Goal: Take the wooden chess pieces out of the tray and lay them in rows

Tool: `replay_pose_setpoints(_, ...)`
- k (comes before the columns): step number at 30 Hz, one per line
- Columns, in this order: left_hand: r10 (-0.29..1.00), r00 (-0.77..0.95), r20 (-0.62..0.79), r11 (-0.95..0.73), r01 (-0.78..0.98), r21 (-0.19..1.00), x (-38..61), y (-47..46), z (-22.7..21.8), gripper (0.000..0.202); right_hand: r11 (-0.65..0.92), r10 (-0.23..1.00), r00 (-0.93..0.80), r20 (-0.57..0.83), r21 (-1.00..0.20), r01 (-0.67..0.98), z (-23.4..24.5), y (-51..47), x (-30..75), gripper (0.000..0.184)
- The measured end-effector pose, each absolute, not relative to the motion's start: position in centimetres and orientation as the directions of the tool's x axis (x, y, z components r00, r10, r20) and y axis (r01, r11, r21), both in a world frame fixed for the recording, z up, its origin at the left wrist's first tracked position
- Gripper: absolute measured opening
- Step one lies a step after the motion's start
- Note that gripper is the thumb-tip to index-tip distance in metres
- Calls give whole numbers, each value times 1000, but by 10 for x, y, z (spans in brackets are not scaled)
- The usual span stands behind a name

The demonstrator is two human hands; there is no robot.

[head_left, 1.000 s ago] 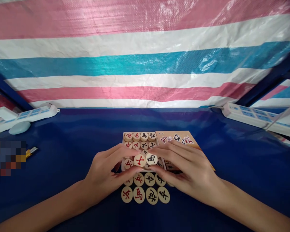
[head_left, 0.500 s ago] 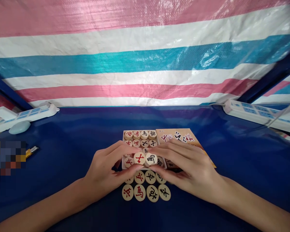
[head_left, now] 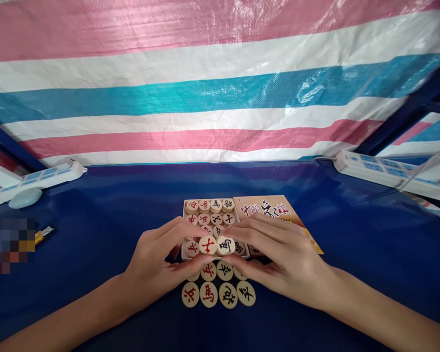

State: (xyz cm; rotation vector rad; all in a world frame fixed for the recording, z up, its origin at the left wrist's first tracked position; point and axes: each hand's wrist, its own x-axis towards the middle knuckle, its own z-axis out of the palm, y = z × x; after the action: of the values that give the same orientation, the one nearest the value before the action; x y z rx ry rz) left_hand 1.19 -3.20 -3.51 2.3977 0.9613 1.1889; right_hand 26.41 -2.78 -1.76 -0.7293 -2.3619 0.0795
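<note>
My left hand [head_left: 157, 256] pinches a round Chinese chess piece with a red character [head_left: 207, 245] between thumb and fingertips. Beside it, a Chinese chess piece with a black horse character [head_left: 226, 245] is gripped the same way by my right hand [head_left: 291, 259]. Both pieces are side by side at the near end of a shallow white box [head_left: 184, 220] filled with rows of red and black pieces. My fingers cover parts of the box. In front of it, two rows of loose pieces [head_left: 209, 294] lie face up on the table, the farther row partly hidden by my thumbs.
The printed box lid [head_left: 310, 233] lies right of the box on the dark blue table [head_left: 132, 190]. White power strips stand at the left [head_left: 58, 173] and right [head_left: 374, 168]. A pale mouse-shaped object [head_left: 26, 197] and a yellow cutter [head_left: 40, 236] lie left. Striped sheeting [head_left: 205, 93] hangs behind.
The view has shifted slightly, so everything sits a little farther left. Both hands keep their hold on the two pieces, with no clear movement relative to the box.
</note>
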Motion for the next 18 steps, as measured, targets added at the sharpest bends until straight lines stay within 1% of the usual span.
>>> replay_pose_setpoints(4, 677, 451, 582, -736, 441, 514, 12, -32, -34, 27, 842, 526, -636, 564, -237, 485, -18, -28, 265, 29)
replay_pose_setpoints(8, 672, 467, 575, -740, 456, 495, 13, -32, -28, 24, 857, 493, -653, 575, -194, 477, -17, -27, 265, 29)
replay_pose_setpoints(11, 682, 462, 567, -730, 473, 493, 14, -37, -14, 23, 870, 458, -653, 604, -154, 468, -5, -34, 263, 30)
replay_pose_setpoints(14, 726, 373, 578, -678, 529, 511, 9, -56, 0, 24, 874, 426, -655, 624, -97, 476, 10, -60, 263, 29)
replay_pose_setpoints(15, 731, 333, 596, -665, 546, 510, 5, -67, 2, 25, 859, 438, -628, 644, -92, 504, 12, -71, 264, 27)
replay_pose_setpoints(16, 735, 286, 615, -649, 561, 515, 2, -78, 2, 26, 818, 488, -571, 661, -117, 563, 11, -83, 266, 26)
replay_pose_setpoints(17, 739, 240, 629, -629, 580, 518, -2, -90, -1, 25, 793, 532, -591, 606, -112, 599, 8, -94, 268, 29)
replay_pose_setpoints(18, 750, 214, 626, -599, 621, 506, -6, -102, -6, 23, 773, 528, -539, 656, -108, 625, 3, -103, 271, 32)
